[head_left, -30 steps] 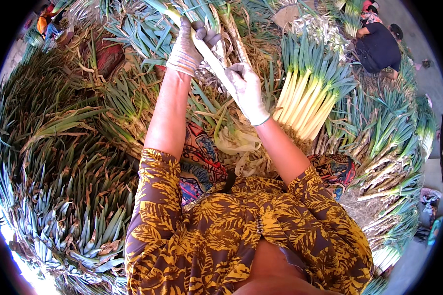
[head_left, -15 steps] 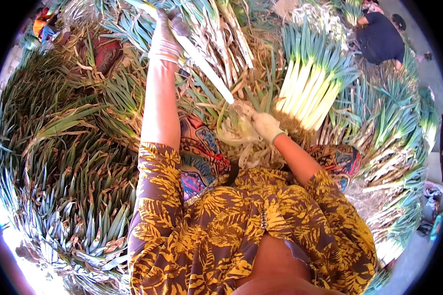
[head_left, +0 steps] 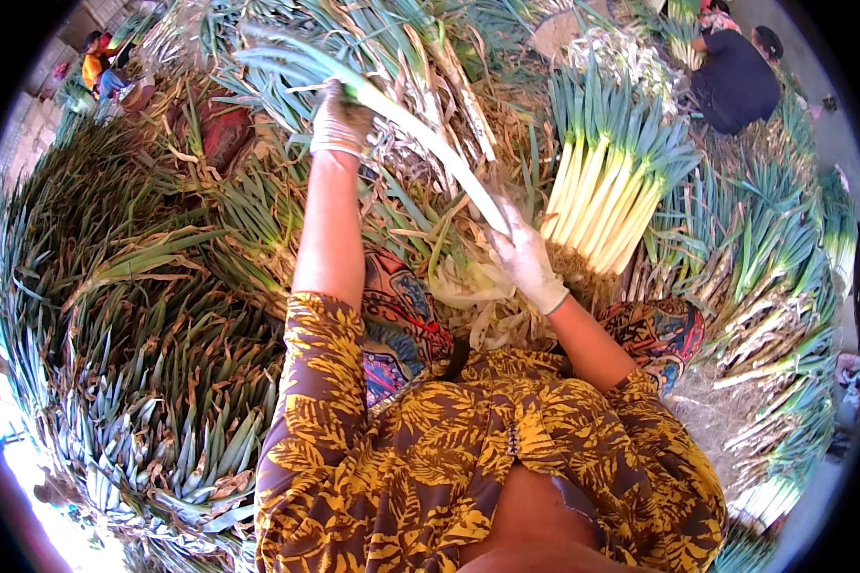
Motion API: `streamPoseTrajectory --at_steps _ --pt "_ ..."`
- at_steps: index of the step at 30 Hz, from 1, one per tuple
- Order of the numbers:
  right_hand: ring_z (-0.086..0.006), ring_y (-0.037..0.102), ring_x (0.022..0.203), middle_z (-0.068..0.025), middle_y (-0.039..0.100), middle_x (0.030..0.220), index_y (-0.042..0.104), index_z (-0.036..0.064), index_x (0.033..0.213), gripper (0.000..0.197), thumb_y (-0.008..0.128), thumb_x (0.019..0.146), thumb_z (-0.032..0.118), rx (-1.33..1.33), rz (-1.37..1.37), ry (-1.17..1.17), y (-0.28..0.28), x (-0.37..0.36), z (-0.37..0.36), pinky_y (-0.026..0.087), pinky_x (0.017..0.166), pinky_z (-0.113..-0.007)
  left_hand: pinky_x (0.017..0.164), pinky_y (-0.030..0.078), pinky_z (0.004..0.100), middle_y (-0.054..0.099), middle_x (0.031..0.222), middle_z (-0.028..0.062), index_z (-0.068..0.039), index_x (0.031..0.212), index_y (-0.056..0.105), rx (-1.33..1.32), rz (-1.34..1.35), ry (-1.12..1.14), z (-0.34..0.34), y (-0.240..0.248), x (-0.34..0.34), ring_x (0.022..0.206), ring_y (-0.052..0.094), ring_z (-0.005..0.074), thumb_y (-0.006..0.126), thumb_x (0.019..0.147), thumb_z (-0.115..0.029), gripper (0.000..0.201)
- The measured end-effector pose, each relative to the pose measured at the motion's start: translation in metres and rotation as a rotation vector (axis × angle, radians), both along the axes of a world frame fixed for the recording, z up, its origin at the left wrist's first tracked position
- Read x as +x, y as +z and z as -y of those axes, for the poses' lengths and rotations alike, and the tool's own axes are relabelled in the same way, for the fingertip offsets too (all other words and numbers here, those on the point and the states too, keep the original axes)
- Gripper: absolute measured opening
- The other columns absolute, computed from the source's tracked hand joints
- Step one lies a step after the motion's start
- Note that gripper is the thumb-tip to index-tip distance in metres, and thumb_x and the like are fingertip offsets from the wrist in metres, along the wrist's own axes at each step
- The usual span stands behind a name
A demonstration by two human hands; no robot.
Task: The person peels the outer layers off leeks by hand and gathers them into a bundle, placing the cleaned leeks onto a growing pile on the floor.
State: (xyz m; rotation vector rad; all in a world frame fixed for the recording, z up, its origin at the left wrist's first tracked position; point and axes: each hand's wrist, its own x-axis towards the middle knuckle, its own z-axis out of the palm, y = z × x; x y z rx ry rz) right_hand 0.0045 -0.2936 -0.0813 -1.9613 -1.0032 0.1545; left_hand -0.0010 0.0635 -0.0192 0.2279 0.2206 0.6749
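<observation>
A long green onion [head_left: 440, 148] slants across in front of me, its green leaves at the far left and its white root end nearer on the right. My left hand [head_left: 340, 124], in a pale glove with dark fingertips, is closed round it where the leaves meet the white stalk. At the white root end my right hand [head_left: 528, 260], also gloved, is closed on the stalk; its fingertips are slightly blurred. Just right of that hand stands a neat bunch of cleaned green onions [head_left: 607, 181], leaves pointing away. Pale peeled skins [head_left: 478, 286] lie below the held stalk.
Uncleaned green onions [head_left: 162, 363] are packed densely on my left. More untrimmed ones lie in a heap [head_left: 430, 86] ahead and in a row [head_left: 764, 306] on the right. Two other people, one in dark clothing [head_left: 736, 81] and one in orange [head_left: 94, 69], are farther off.
My left hand has come nearer and slightly right with the green onion. My right hand has moved from the peelings onto its white end, and that end has shifted right and nearer.
</observation>
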Motion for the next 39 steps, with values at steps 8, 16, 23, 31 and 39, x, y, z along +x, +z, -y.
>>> streamPoseTrajectory --at_steps 8,16,23,31,39 --pt "-0.0212 0.066 0.079 -0.0133 0.066 0.116 0.047 0.0145 0.140 0.051 0.060 0.091 0.022 -0.283 -0.016 -0.003 0.011 0.009 0.089 0.056 0.077 -0.035 0.108 0.038 0.0499 0.058 0.127 0.0117 -0.006 0.121 0.056 0.015 -0.235 0.208 -0.060 -0.049 -0.016 0.116 0.055 0.0284 0.058 0.094 -0.022 0.032" --pt "-0.0171 0.062 0.106 -0.0093 0.061 0.128 0.048 0.0116 0.139 0.052 0.062 0.089 0.014 -0.166 -0.242 -0.166 0.096 0.049 0.191 0.048 0.093 -0.027 0.093 0.046 0.0406 0.061 0.109 0.0134 -0.002 0.108 0.059 0.144 -0.213 0.137 -0.176 -0.124 -0.086 0.101 0.056 0.0253 0.052 0.093 -0.020 0.024" --pt "-0.0043 0.054 0.070 0.0018 0.059 0.088 0.044 0.0025 0.141 0.050 0.058 0.093 0.009 0.513 -0.402 -0.324 0.126 0.076 0.219 0.044 0.060 -0.017 0.061 0.044 0.0384 0.051 0.065 0.0077 -0.003 0.074 0.052 0.026 -0.011 -0.006 -0.169 -0.117 -0.054 0.061 0.049 0.0232 0.048 0.093 -0.012 0.022" --pt "-0.0025 0.043 0.055 0.0041 0.054 0.080 0.031 0.0040 0.148 0.061 0.057 0.094 0.017 0.652 -0.524 -0.277 0.088 0.066 0.139 0.035 0.047 -0.018 0.100 0.040 0.0420 0.044 0.128 0.0163 -0.011 0.128 0.046 0.172 -0.333 -0.060 -0.060 -0.056 -0.019 0.117 0.043 0.0278 0.070 0.083 -0.041 0.059" --pt "-0.0023 0.039 0.054 0.0056 0.050 0.075 0.032 0.0061 0.148 0.055 0.049 0.096 0.014 0.439 -0.741 0.006 0.056 0.015 0.066 0.035 0.045 -0.017 0.111 0.030 0.0562 0.026 0.150 0.0257 -0.006 0.147 0.024 0.194 -0.243 -0.432 0.004 -0.032 0.016 0.137 0.030 0.0427 0.064 0.090 -0.042 0.079"
